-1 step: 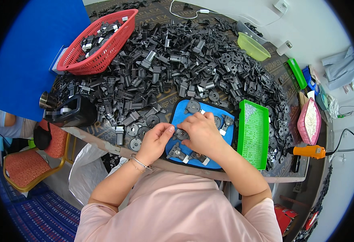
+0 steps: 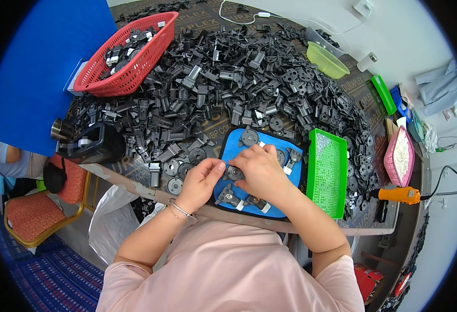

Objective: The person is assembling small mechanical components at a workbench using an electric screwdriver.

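Seems to steady a disc point(image 2: 233, 173) on the mat point(image 2: 232, 150), with the right hand point(image 2: 262, 169) curled against it, the left hand point(image 2: 200, 182) pinched narrow just leftward, impossible to tell any grip in either, and the tray point(image 2: 343, 174) beyond the right hand, likely for reach.

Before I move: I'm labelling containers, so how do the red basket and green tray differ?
The red basket is oval; the green tray is rectangular. The basket has deep, perforated walls; the tray's walls are low. The basket holds black and white parts; the tray holds tiny silvery pieces. Both are open-topped.
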A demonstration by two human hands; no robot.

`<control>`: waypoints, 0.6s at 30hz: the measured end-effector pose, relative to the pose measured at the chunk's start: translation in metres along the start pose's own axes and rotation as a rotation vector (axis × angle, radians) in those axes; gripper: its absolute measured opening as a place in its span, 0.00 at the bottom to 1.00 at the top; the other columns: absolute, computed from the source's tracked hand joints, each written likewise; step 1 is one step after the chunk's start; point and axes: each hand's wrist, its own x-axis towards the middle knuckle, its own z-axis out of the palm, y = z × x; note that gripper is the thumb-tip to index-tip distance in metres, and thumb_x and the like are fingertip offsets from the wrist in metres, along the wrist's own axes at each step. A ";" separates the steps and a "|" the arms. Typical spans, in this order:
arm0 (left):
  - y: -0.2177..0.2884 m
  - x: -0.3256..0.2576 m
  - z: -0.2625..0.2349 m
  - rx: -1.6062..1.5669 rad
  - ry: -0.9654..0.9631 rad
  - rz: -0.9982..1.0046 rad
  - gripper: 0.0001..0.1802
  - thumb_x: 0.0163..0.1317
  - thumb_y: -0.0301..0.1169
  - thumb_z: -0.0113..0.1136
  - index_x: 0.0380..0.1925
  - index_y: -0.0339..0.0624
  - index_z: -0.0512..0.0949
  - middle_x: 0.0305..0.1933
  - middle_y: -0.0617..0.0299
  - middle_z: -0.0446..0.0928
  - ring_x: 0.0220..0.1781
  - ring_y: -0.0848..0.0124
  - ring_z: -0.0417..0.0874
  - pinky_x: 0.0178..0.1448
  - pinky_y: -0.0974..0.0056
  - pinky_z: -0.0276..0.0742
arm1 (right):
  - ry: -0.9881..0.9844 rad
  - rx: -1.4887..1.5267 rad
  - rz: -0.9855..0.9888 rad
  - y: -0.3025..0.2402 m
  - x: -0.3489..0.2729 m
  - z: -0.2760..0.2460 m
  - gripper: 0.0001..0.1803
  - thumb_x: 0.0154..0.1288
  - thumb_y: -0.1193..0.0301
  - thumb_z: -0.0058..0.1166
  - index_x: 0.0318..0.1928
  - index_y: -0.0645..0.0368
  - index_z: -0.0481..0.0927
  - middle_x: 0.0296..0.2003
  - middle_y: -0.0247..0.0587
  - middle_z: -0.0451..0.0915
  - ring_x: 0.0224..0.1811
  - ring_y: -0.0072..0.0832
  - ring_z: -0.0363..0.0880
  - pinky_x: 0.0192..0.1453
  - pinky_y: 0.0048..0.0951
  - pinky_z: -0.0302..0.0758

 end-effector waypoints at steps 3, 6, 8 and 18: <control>0.009 -0.003 -0.005 0.113 0.056 0.061 0.14 0.70 0.36 0.53 0.46 0.36 0.76 0.42 0.62 0.79 0.44 0.75 0.78 0.50 0.69 0.74 | -0.034 0.035 0.023 -0.001 0.002 -0.006 0.24 0.40 0.65 0.73 0.44 0.48 0.84 0.42 0.30 0.80 0.48 0.30 0.74 0.54 0.38 0.61; 0.034 -0.007 -0.025 0.577 0.221 0.450 0.08 0.59 0.28 0.61 0.36 0.36 0.78 0.38 0.53 0.78 0.37 0.60 0.80 0.44 0.63 0.75 | -0.053 0.055 0.029 0.002 0.001 -0.007 0.27 0.39 0.64 0.73 0.46 0.47 0.84 0.43 0.29 0.79 0.49 0.30 0.74 0.55 0.38 0.61; 0.043 -0.015 -0.045 0.959 0.316 0.523 0.09 0.50 0.25 0.64 0.34 0.40 0.79 0.40 0.55 0.76 0.44 0.54 0.75 0.49 0.55 0.69 | -0.040 0.072 0.023 0.004 -0.001 -0.008 0.29 0.39 0.63 0.73 0.48 0.47 0.83 0.44 0.30 0.79 0.49 0.30 0.74 0.55 0.39 0.61; 0.035 -0.021 -0.039 1.200 0.309 0.414 0.25 0.37 0.37 0.76 0.38 0.43 0.79 0.44 0.59 0.73 0.50 0.60 0.71 0.58 0.53 0.60 | 0.147 0.166 0.047 0.005 -0.005 -0.021 0.31 0.42 0.65 0.73 0.52 0.50 0.80 0.46 0.34 0.79 0.52 0.35 0.73 0.58 0.39 0.61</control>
